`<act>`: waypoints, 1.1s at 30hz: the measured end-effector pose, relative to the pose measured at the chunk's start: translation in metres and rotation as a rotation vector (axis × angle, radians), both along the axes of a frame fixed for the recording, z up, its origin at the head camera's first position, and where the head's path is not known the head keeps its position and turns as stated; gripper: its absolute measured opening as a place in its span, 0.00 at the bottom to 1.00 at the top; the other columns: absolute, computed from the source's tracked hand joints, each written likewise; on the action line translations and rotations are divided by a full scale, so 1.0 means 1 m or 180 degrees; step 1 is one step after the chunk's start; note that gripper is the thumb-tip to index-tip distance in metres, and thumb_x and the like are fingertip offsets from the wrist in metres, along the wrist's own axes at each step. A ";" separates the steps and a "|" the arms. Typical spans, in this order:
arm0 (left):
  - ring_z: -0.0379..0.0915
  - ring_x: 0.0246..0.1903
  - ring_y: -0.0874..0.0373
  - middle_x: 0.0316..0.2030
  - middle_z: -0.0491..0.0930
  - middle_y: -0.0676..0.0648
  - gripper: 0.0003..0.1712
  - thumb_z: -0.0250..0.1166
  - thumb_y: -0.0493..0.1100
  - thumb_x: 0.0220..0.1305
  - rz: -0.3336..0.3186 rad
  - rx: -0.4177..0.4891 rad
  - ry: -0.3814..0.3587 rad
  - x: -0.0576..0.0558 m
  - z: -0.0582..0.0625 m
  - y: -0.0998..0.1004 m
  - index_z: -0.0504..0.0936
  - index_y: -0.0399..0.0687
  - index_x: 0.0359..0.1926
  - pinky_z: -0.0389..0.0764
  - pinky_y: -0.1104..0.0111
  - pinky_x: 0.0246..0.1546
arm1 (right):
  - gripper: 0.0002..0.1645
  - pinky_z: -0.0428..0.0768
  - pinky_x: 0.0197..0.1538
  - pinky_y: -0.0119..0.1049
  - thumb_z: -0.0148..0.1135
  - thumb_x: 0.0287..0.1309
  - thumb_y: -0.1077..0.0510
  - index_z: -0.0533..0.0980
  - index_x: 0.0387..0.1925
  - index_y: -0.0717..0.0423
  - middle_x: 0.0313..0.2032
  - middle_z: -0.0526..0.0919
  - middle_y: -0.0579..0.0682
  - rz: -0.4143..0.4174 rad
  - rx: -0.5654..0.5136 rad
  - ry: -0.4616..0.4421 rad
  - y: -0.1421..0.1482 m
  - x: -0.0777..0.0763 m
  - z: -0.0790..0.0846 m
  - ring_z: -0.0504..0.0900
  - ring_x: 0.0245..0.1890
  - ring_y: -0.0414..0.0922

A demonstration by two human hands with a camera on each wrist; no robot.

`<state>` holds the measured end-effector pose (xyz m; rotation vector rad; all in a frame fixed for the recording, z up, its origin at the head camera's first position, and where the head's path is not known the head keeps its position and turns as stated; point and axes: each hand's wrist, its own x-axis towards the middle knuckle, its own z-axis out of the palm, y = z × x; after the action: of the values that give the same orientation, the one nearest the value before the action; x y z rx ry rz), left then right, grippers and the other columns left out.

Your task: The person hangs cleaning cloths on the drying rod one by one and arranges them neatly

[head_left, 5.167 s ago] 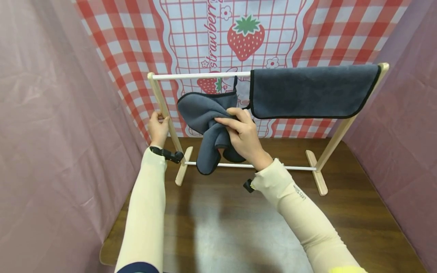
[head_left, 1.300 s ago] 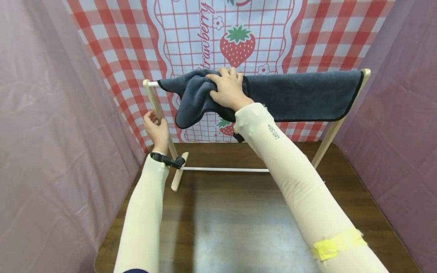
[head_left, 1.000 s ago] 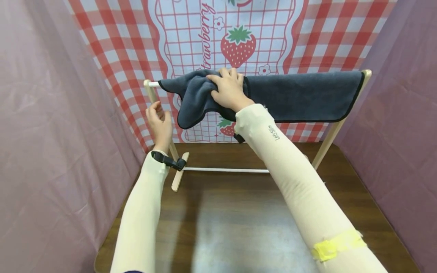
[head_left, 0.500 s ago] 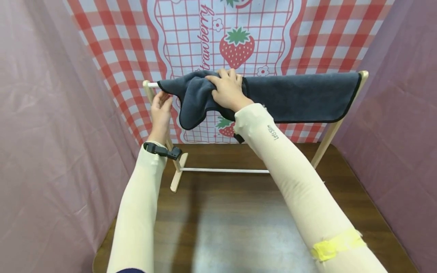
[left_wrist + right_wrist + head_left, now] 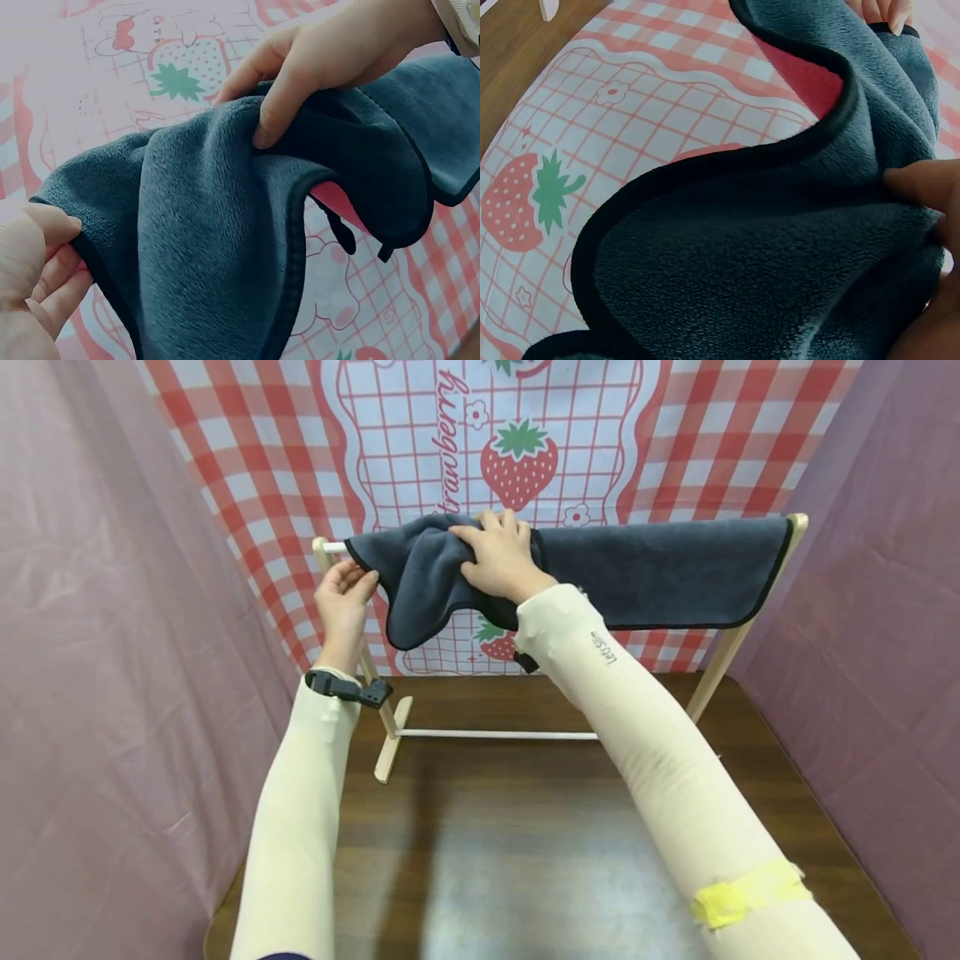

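A dark grey towel with black piping [image 5: 427,585] lies bunched over the left part of the rack's white top bar [image 5: 335,548]. My right hand [image 5: 502,556] grips it from above at the bar, its thumb pressed on the front fold in the left wrist view. With thumb and fingers, my left hand [image 5: 345,602] pinches the towel's left edge just below the bar; the left wrist view shows that edge between thumb [image 5: 56,225] and fingers. The towel's front part hangs in a loose fold between both hands. In the right wrist view the towel [image 5: 742,277] fills the foreground.
A second dark grey towel [image 5: 667,577] hangs smoothly over the bar's right part. The rack's wooden left post [image 5: 371,672] and white lower bar [image 5: 495,735] stand on the brown table [image 5: 510,860]. Behind is a strawberry-print checked cloth [image 5: 727,460]; pink curtains [image 5: 97,610] flank the sides.
The right hand has lifted the bunched towel from in front of the rack onto the bar. My left hand has left the wooden post, moved up and taken the towel's left edge.
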<state>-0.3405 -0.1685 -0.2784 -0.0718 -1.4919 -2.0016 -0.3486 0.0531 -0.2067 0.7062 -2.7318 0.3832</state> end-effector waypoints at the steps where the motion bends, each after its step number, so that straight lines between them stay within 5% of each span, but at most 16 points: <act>1: 0.76 0.32 0.63 0.28 0.78 0.53 0.14 0.65 0.23 0.59 0.0001 -0.0015 0.0003 0.001 0.001 0.000 0.80 0.29 0.48 0.82 0.72 0.41 | 0.32 0.54 0.66 0.55 0.50 0.71 0.52 0.62 0.74 0.46 0.69 0.61 0.61 0.0008 0.0032 -0.0002 0.000 0.000 0.001 0.57 0.63 0.60; 11: 0.77 0.28 0.62 0.28 0.80 0.49 0.12 0.66 0.23 0.59 -0.0077 0.0148 -0.0022 0.003 0.013 -0.002 0.82 0.34 0.44 0.82 0.75 0.31 | 0.34 0.57 0.66 0.58 0.55 0.69 0.48 0.62 0.74 0.43 0.70 0.59 0.62 0.0195 0.0348 -0.0026 0.009 0.002 0.015 0.57 0.66 0.61; 19: 0.76 0.24 0.64 0.25 0.79 0.52 0.14 0.65 0.21 0.59 -0.0011 0.0124 0.0059 0.004 0.014 -0.002 0.80 0.28 0.46 0.81 0.76 0.28 | 0.36 0.51 0.70 0.59 0.57 0.69 0.46 0.61 0.75 0.43 0.72 0.57 0.60 0.0367 0.0166 -0.0208 0.023 0.004 0.021 0.55 0.70 0.59; 27: 0.76 0.22 0.64 0.24 0.79 0.51 0.12 0.65 0.21 0.58 0.0021 0.0163 0.0024 0.005 0.017 -0.004 0.80 0.30 0.44 0.81 0.76 0.26 | 0.36 0.56 0.70 0.53 0.59 0.68 0.51 0.62 0.74 0.49 0.68 0.63 0.58 0.0392 -0.0574 -0.0001 0.051 0.009 0.029 0.58 0.69 0.56; 33: 0.76 0.22 0.64 0.24 0.79 0.51 0.12 0.65 0.21 0.58 -0.0008 0.0177 -0.0011 0.005 0.018 -0.005 0.81 0.31 0.44 0.81 0.76 0.27 | 0.31 0.74 0.60 0.43 0.60 0.67 0.57 0.67 0.69 0.58 0.59 0.73 0.60 0.0222 -0.1512 0.0293 0.074 0.016 0.025 0.72 0.58 0.53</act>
<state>-0.3358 -0.1740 -0.2602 -0.0470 -1.4377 -2.0449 -0.3328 0.1267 -0.1814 0.6639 -2.3947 0.9483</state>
